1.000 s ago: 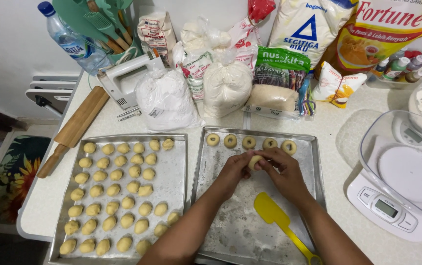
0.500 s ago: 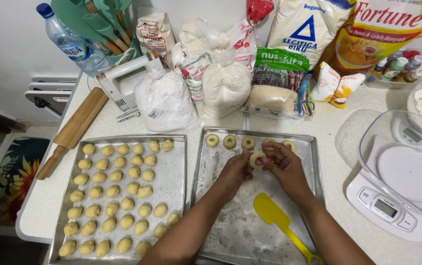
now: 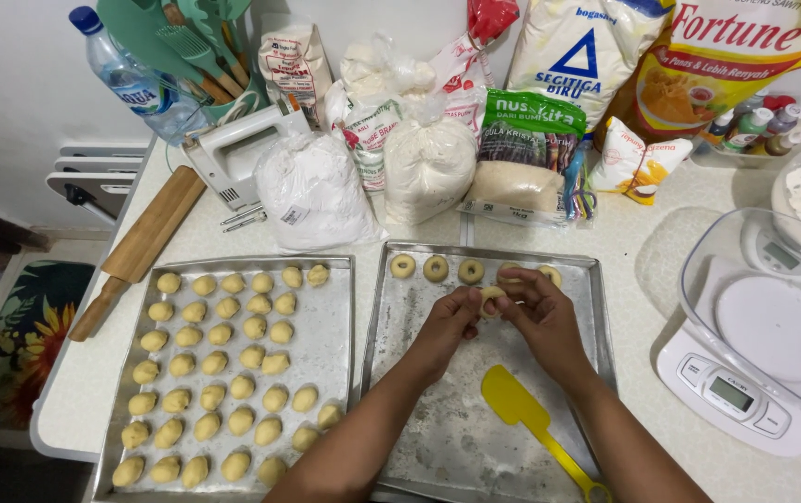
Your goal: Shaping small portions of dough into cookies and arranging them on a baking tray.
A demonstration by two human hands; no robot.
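Observation:
Both my hands meet over the right baking tray [image 3: 596, 307], pinching one small dough piece [image 3: 491, 296] between their fingertips. My left hand [image 3: 445, 323] grips it from the left, my right hand [image 3: 542, 312] from the right. Along the tray's far edge lies a row of several ring-shaped dough pieces [image 3: 435, 268]. A yellow spatula [image 3: 531, 421] rests on the floured tray just below my right wrist. The left baking tray [image 3: 331, 345] holds several rows of dough balls [image 3: 224, 363].
A wooden rolling pin [image 3: 140, 247] lies at the table's left edge. Bags of flour and sugar [image 3: 428, 158], a hand mixer [image 3: 233, 149], a water bottle [image 3: 126, 74] and utensils stand at the back. A kitchen scale [image 3: 745, 373] with a clear bowl sits right.
My hands have lifted the dough piece slightly and keep working it between the fingers; they stay over the same spot of the right tray. Nothing else has moved.

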